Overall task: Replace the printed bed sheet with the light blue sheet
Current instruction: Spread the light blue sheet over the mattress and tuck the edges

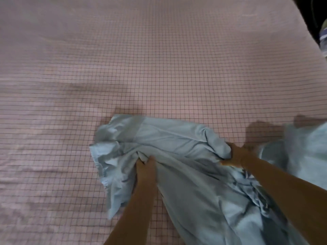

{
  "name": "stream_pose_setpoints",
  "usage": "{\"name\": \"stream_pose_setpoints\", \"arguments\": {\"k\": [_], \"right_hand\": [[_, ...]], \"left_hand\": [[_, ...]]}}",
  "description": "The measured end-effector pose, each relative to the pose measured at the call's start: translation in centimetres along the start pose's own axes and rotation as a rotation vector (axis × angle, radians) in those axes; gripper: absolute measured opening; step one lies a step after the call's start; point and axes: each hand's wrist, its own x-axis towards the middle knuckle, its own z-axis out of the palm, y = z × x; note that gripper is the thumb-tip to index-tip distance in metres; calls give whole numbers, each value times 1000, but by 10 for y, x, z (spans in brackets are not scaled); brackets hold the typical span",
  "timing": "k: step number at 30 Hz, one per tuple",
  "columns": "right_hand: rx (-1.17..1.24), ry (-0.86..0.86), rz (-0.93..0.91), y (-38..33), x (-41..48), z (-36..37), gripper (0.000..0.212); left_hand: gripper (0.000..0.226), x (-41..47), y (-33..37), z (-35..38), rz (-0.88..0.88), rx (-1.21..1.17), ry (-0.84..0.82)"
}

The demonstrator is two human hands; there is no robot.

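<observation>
I saw the soft light blue cloth sheet (173, 138) lying bunched on the near side of the pink bed cover with thin dark squares (159, 59). My left hand (146, 167) pinched a fold in its middle. My right hand (233, 156) held its edge, fingers curled round it. I think both hands held on so they could spread it flat.

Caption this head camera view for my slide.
Left hand and right hand grip the bunched light blue sheet on the bed.

Showing soft, thin, matt cloth, creased and crumpled, in the light blue sheet (177, 138), and flatter matt cloth, only faintly rippled, in the grid-printed pink bed sheet (159, 68).
</observation>
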Motion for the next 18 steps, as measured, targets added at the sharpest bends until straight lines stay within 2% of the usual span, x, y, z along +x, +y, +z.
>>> {"name": "stream_pose_setpoints", "arguments": {"k": [3, 6, 10, 13, 18], "right_hand": [[567, -66, 10, -14, -15, -8, 56], [880, -9, -63, -36, -25, -20, 43], [1104, 127, -136, -78, -38, -58, 25], [1268, 168, -214, -108, -47, -98, 28], [1470, 196, -378, -166, -61, -170, 26]], "left_hand": [[60, 10, 40, -5, 125, -40, 48], [49, 12, 89, -7, 263, -60, 10], [48, 18, 143, -9, 324, -102, -72], [53, 21, 189, -14, 393, -93, -111], [44, 27, 292, -27, 526, -170, -160]]}}
